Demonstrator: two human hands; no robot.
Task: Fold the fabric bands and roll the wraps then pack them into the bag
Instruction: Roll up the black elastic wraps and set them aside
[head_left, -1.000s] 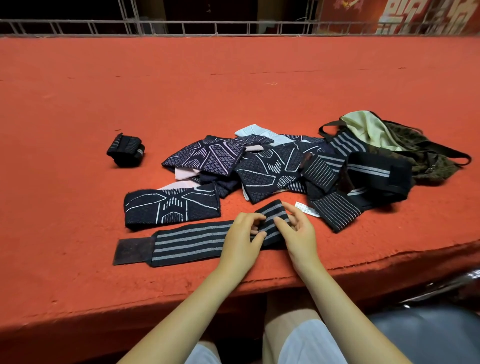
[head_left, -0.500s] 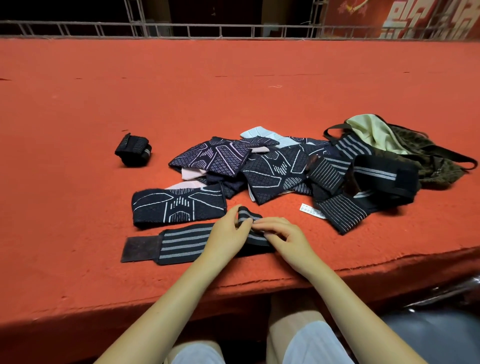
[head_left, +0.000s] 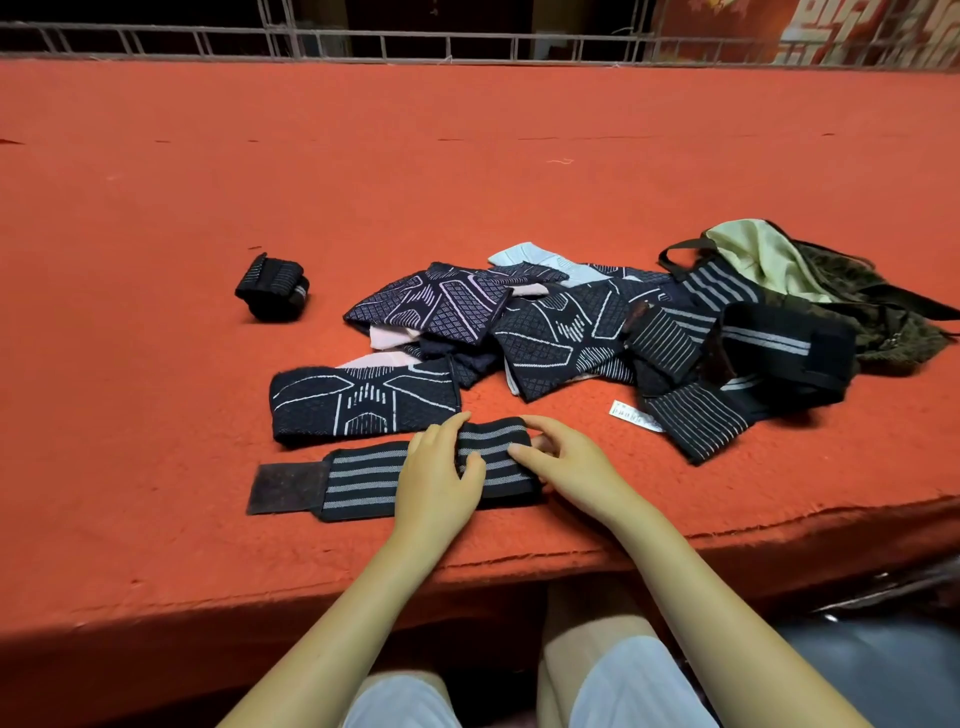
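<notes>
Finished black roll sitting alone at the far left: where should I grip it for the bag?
Grip the rolled wrap across its two flat side faces, coming from above. It lies alone on the red surface, clear all round; squeezing the sides likely keeps the coil from unwinding.

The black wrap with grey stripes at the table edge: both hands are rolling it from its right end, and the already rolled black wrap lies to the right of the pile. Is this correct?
One detail is wrong. The head view shows the already rolled black wrap lying to the left of the pile of patterned fabric bands, not the right. The rest holds: the left hand and right hand roll the black wrap with grey stripes from its right end.
</notes>
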